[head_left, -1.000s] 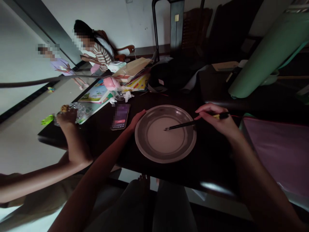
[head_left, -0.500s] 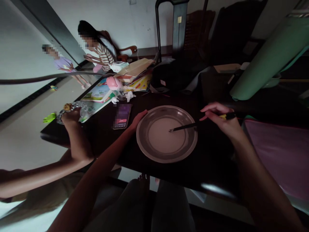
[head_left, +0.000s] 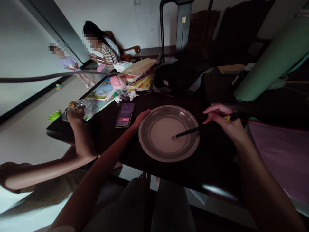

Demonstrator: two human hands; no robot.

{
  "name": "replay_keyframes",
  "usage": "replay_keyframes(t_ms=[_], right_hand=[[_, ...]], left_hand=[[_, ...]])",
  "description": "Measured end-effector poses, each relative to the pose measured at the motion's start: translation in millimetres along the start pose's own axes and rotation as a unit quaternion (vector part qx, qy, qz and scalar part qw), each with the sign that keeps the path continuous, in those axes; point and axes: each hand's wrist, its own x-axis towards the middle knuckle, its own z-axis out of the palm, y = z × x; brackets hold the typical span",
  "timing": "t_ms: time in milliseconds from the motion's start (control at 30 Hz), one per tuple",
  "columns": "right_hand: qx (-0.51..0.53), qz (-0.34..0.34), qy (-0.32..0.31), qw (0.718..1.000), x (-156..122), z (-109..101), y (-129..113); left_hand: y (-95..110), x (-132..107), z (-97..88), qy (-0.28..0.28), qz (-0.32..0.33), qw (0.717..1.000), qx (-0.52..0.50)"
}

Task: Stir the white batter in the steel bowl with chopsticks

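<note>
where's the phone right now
Head view: the phone lies on the dark table, just left of the metal plate, beside the left hand.

Dim, daylight perhaps from the left, edges warped

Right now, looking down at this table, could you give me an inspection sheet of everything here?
Surface: dark table, glossy and dimly lit.
Job's things: round metal plate holding a pale liquid; black stick with its tip in the liquid.
Clutter: phone left of the plate; stacked books, pink toy, crinkly wrapper at the left corner.
Grippers: left hand rests against the plate's left rim; right hand pinches the stick.
Cables: one dark cord crosses the view at left, its ends out of sight.
Surroundings: another person's hand on the wrapper; seated person and standing person beyond the table; green roll at right.
</note>
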Motion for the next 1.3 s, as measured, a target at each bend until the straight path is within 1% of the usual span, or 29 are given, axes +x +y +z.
replay_keyframes(t_ms=[100,167,233,300,367,400,467,533,600,667,800,833,900,967,1033,1133,1233,1300], right_hand=[[0.002,-0.009,-0.063,0.998,-1.1,10.9,-2.4],[-0.012,-0.024,-0.076,0.997,-1.0,17.3,-2.8],[-0.027,-0.034,-0.049,0.998,-0.2,16.3,-1.4],[-0.031,-0.028,-0.003,0.999,0.6,8.7,0.6],[-0.017,-0.018,0.017,1.0,0.8,0.6,1.8],[-0.007,-0.015,0.011,1.0,0.7,-1.5,1.8],[0.005,-0.016,-0.026,1.0,0.0,0.4,0.5],[-0.002,-0.025,-0.067,0.997,-0.5,8.2,-1.3],[-0.015,-0.036,-0.08,0.996,-0.4,15.7,-2.2],[-0.022,-0.043,-0.061,0.997,0.2,17.0,-1.4],[-0.017,-0.029,0.001,0.999,0.6,1.9,2.4],[-0.01,-0.025,0.003,1.0,0.4,-1.3,2.8],[0.004,-0.019,-0.018,1.0,-0.4,-2.3,2.3],[0.005,-0.018,-0.055,0.998,-1.2,4.5,0.3],[-0.01,-0.028,-0.076,0.997,-1.6,14.3,-2.0],[-0.028,-0.046,-0.056,0.997,-0.8,20.5,-2.6],[-0.023,-0.033,-0.009,0.999,0.5,11.7,0.7],[-0.009,-0.022,0.001,1.0,0.7,5.0,3.1]], left_hand=[[-0.9,2.0,-1.9,0.008,-0.001,1.0,0.004],[-1.5,2.5,-2.1,0.01,0.001,1.0,0.002],[-1.5,1.7,-1.0,0.008,0.001,1.0,-0.005],[-0.7,-0.2,0.9,0.008,-0.008,1.0,-0.01],[0.5,-2.4,2.4,0.014,-0.014,1.0,-0.007],[1.1,-3.2,2.7,0.017,-0.015,1.0,-0.001],[1.5,-3.7,2.0,0.024,-0.011,1.0,0.015],[0.9,-2.6,0.3,0.026,-0.002,0.999,0.034],[-0.2,-0.7,-1.4,0.027,0.012,0.999,0.042],[-1.2,0.7,-2.0,0.028,0.019,0.999,0.039],[-0.5,-0.1,-0.5,0.025,-0.003,1.0,0.016],[0.1,-0.8,0.1,0.024,-0.005,1.0,0.011],[1.2,-2.2,0.9,0.022,-0.004,1.0,0.006],[1.8,-3.2,1.3,0.016,0.0,1.0,0.005],[1.7,-3.7,1.6,0.009,0.003,1.0,0.01],[0.9,-3.9,2.0,0.003,0.006,1.0,0.008],[0.4,-4.1,2.4,0.004,-0.003,1.0,-0.008],[0.6,-4.1,2.4,0.008,-0.007,1.0,-0.014]])
